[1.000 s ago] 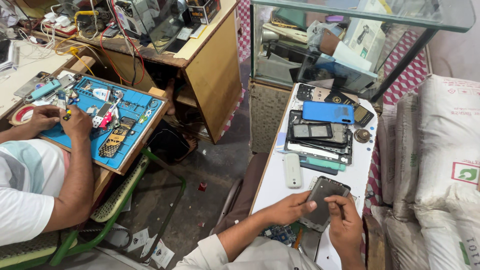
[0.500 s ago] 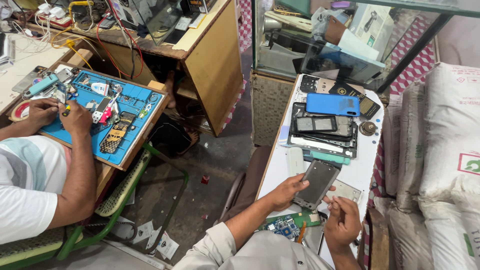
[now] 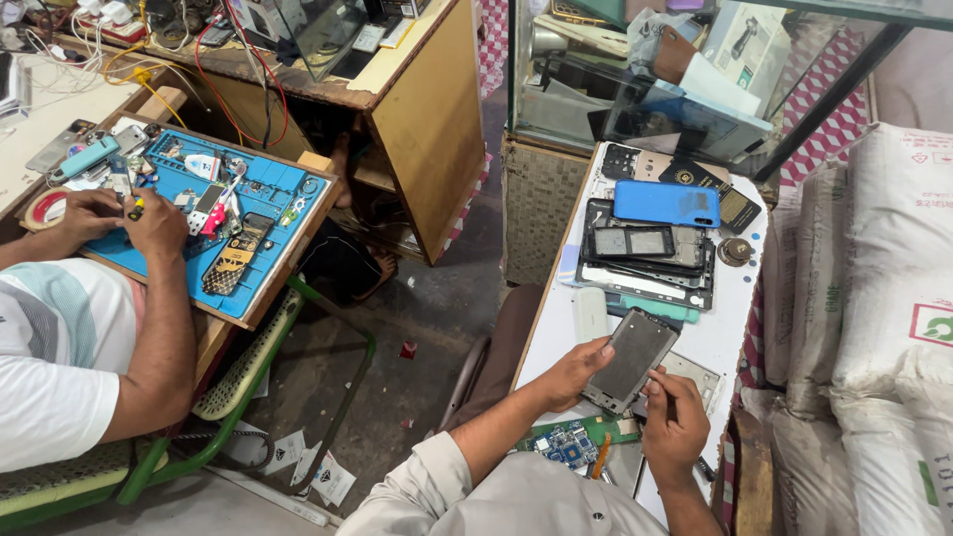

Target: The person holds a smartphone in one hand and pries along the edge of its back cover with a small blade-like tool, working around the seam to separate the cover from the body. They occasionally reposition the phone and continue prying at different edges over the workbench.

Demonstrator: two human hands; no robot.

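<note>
My left hand [image 3: 569, 370] grips the lower left edge of a dark grey phone body [image 3: 631, 357], held tilted over the white table [image 3: 737, 300]. My right hand [image 3: 675, 417] is closed and presses against the phone's lower right edge; whether it holds a small tool I cannot tell. Under my hands lie a green circuit board [image 3: 571, 442] and a silver metal frame [image 3: 698, 372].
Farther back on the table lie a blue phone cover [image 3: 665, 202], stacked black phone frames [image 3: 645, 256] and a white oblong part [image 3: 591, 313]. A co-worker at the left works over a blue repair mat [image 3: 260, 208]. White sacks [image 3: 893, 298] stand at the right, a glass case [image 3: 635, 89] behind.
The phone body has tilted and shifted slightly right in my left hand. My right hand has risen from the table's near edge up to the phone's lower edge.
</note>
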